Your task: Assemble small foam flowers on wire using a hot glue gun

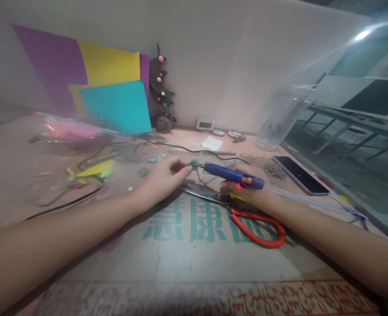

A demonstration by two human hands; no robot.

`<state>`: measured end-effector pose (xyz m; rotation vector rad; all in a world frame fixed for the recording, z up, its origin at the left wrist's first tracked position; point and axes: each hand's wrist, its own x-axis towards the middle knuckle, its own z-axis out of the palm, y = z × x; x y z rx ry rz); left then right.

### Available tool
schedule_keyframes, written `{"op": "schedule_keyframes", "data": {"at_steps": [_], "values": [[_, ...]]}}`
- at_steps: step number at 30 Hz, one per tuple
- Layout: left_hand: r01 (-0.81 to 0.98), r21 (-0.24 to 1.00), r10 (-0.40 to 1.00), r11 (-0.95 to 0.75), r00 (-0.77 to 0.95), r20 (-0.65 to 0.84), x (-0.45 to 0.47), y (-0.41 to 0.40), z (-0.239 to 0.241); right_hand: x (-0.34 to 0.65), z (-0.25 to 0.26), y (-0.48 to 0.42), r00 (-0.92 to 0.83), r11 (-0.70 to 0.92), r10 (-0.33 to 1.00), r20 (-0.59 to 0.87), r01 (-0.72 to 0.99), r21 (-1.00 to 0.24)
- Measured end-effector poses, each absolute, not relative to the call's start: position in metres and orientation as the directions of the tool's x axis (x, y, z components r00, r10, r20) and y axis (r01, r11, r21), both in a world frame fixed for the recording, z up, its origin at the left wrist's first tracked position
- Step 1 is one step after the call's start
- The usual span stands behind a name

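Between the thumb and fingertips of my left hand (167,177) is a small teal and grey piece (194,164), too small to make out fully. My right hand (246,193) is wrapped round a blue hot glue gun (228,173), whose metal nozzle meets the small piece. A long translucent glue stick (305,202) sticks out from the back of the gun. Just below both hands lies a pair of scissors (256,235) with red handles, its blades pointing left. Grey string trails under the nozzle.
Against the back wall lean coloured sheets (116,105) and a dark tree-shaped decoration (162,87) with bright balls. A phone (300,175) and a clear plastic cup (279,120) stand on the right. Dark cables (65,204), a plastic bag (75,131) and scraps lie left.
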<state>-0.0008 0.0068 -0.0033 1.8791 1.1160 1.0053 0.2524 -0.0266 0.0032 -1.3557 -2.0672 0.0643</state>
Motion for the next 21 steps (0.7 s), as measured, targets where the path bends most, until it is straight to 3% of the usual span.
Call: {"op": "schedule_keyframes", "data": {"at_steps": [21], "values": [[0.324, 0.879, 0.909, -0.349, 0.343, 0.235, -0.0005, 0.0089, -0.0059, 0.2480, 0.0091, -0.0290, -0.221, 0.429, 0.858, 0.463, 0.804, -0.412]]}}
